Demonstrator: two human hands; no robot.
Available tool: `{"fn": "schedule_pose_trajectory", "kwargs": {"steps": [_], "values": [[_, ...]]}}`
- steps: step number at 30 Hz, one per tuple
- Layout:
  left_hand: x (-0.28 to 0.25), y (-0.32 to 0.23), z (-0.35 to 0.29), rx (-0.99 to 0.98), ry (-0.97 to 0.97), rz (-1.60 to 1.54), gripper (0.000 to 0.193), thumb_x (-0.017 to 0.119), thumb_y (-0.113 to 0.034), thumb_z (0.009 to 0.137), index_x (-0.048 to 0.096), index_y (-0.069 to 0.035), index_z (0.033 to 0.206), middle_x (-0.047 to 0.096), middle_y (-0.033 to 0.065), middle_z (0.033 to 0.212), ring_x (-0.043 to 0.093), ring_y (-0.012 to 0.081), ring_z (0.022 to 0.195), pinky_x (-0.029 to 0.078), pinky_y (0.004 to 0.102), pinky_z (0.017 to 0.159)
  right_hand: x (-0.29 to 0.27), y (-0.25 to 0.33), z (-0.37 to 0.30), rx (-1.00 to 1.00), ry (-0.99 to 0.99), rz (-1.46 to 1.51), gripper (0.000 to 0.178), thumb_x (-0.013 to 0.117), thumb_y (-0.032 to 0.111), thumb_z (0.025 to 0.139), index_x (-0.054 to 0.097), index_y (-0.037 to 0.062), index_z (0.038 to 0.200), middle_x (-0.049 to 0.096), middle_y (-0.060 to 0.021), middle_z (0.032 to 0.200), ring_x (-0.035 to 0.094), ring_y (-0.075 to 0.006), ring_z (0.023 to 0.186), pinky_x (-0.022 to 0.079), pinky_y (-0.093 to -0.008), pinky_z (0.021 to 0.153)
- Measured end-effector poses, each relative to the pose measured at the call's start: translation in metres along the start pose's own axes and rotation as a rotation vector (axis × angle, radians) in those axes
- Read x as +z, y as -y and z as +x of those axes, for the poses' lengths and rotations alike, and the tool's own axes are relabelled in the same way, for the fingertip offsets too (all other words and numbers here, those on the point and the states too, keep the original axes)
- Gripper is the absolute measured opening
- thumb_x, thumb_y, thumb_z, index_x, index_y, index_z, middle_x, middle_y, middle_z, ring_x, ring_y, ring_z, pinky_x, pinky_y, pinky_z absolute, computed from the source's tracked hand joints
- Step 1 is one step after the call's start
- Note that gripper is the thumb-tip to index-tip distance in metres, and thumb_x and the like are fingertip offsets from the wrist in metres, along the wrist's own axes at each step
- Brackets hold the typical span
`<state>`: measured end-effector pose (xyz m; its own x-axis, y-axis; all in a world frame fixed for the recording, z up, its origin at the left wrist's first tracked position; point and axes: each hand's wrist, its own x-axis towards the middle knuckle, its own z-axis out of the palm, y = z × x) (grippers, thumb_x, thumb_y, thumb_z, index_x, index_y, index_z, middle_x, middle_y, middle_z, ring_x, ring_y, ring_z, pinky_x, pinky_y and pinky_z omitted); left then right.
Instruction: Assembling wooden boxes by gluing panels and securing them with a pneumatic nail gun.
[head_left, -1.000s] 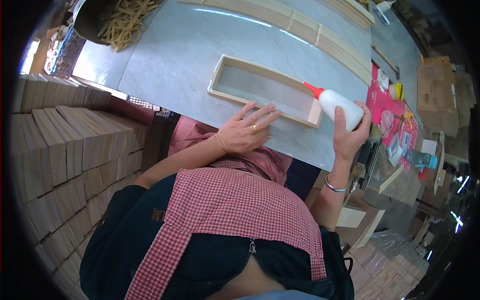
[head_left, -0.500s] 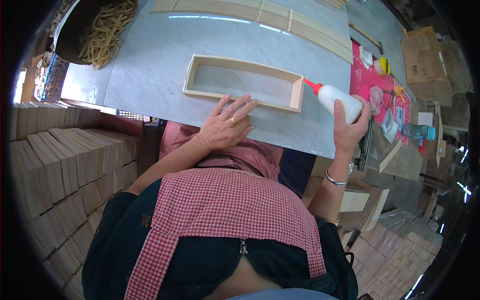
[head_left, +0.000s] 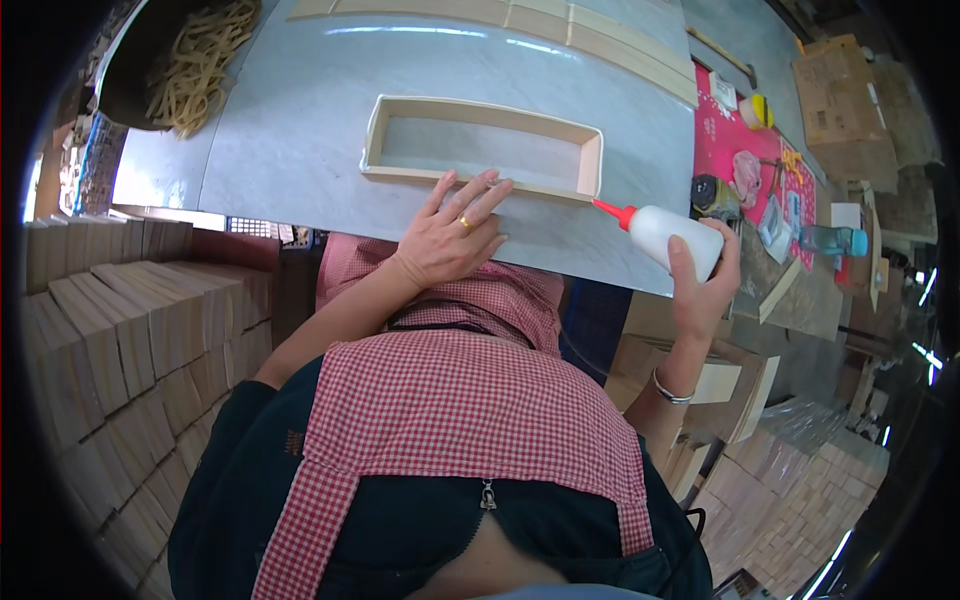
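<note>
In the head view, the palm side of the left hand point(head_left: 452, 235) is hidden, and the far right of the scene is crowded and hard to make out. A shallow wooden frame point(head_left: 483, 145) is laid flat on the grey worktop point(head_left: 290, 130); its near rail is touched by the spread left fingertips, nothing being held. A white glue bottle point(head_left: 675, 238) is clasped in the right hand point(head_left: 705, 285), its red nozzle pointed at the frame's near right corner. Wooden strips point(head_left: 520, 18) are lined along the far edge, tan bands point(head_left: 200, 65) heaped at the left. Stacked wooden blocks point(head_left: 110, 330) are seen below, a pink mat point(head_left: 725, 140) at the right
</note>
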<state>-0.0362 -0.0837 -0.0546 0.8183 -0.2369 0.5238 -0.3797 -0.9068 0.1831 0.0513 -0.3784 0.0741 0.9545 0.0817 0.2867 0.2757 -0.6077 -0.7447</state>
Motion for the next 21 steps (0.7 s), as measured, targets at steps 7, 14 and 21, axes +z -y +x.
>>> {"fn": "schedule_pose_trajectory", "kwargs": {"steps": [7, 14, 21], "values": [[0.000, 0.000, 0.000, 0.085, -0.107, -0.051, 0.024, 0.069, -0.029, 0.087, 0.067, -0.011, 0.103, 0.055, 0.0105, 0.138, 0.053, 0.0273, 0.125, 0.039, 0.0456, 0.110, 0.068, 0.040, -0.015, 0.185, 0.106, 0.376, 0.044, 0.073, 0.019, 0.086, 0.056, 0.0033, 0.122, 0.061, -0.0120, 0.113, 0.058, -0.0225, 0.094, 0.051, -0.0337, 0.081], [0.007, 0.003, -0.003, 0.081, -0.022, -0.010, 0.028, 0.063, -0.032, 0.093, 0.068, -0.009, 0.107, 0.060, 0.0100, 0.114, 0.055, 0.0272, 0.105, 0.045, 0.0410, 0.099, 0.152, 0.088, -0.021, -0.006, 0.274, 0.466, 0.045, 0.076, 0.020, 0.085, 0.055, 0.0034, 0.120, 0.061, -0.0139, 0.113, 0.060, -0.0235, 0.095, 0.053, -0.0348, 0.080], [0.008, 0.006, -0.009, 0.083, -0.022, -0.044, 0.031, 0.062, -0.033, 0.093, 0.069, -0.008, 0.109, 0.059, 0.0094, 0.108, 0.054, 0.0267, 0.100, 0.045, 0.0406, 0.098, 0.170, 0.095, -0.016, -0.120, 0.299, 0.401, 0.046, 0.079, 0.020, 0.084, 0.055, 0.0033, 0.120, 0.063, -0.0137, 0.108, 0.062, -0.0242, 0.092, 0.054, -0.0351, 0.079]]}}
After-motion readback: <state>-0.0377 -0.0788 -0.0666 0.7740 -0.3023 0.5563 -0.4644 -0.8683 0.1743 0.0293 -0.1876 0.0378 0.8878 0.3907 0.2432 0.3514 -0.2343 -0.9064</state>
